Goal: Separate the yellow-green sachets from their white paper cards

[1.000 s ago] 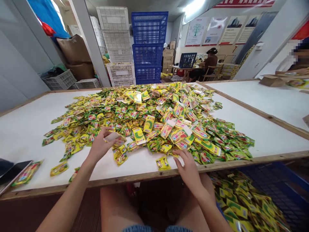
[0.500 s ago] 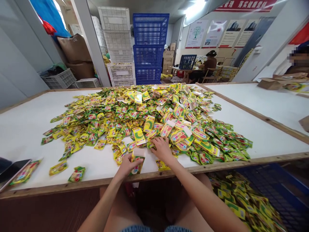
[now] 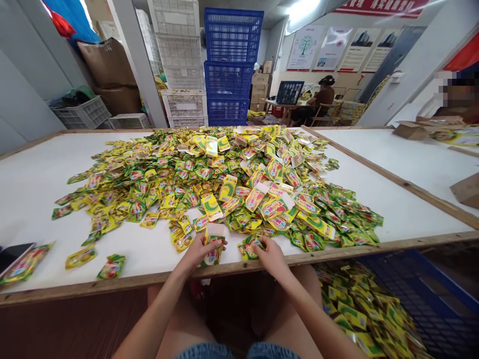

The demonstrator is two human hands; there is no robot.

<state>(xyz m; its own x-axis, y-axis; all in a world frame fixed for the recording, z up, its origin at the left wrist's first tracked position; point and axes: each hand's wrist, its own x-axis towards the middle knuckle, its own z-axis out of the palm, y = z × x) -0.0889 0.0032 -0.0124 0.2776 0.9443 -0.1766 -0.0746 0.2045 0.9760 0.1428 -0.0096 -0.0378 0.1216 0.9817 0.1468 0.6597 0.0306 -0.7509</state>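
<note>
My left hand [image 3: 197, 254] is closed around a small yellow-and-green carton [image 3: 214, 253], whose pale flap stands up at the top. It is near the table's front edge. To its right, the fingers of my right hand [image 3: 273, 255] pinch a small green-and-yellow packet [image 3: 247, 247] low over the table edge. Part of that packet is hidden by the fingertips. Beyond both hands spreads a big heap of small packets [image 3: 138, 187], with several flat or open cartons [image 3: 277, 208] lying on its right half.
A wooden rim [image 3: 142, 277] edges the white table [image 3: 26, 199]. Loose packets [image 3: 111, 266] and a phone [image 3: 15, 259] lie at left. Below right, a blue crate [image 3: 430, 284] stands by many yellow cartons [image 3: 355, 315]. Stacked crates [image 3: 232, 80] and a seated person [image 3: 325, 99] are behind.
My right hand has come back from the heap toward the table's front edge and now pinches a packet. My left hand keeps its hold on the carton. The view has shifted slightly.
</note>
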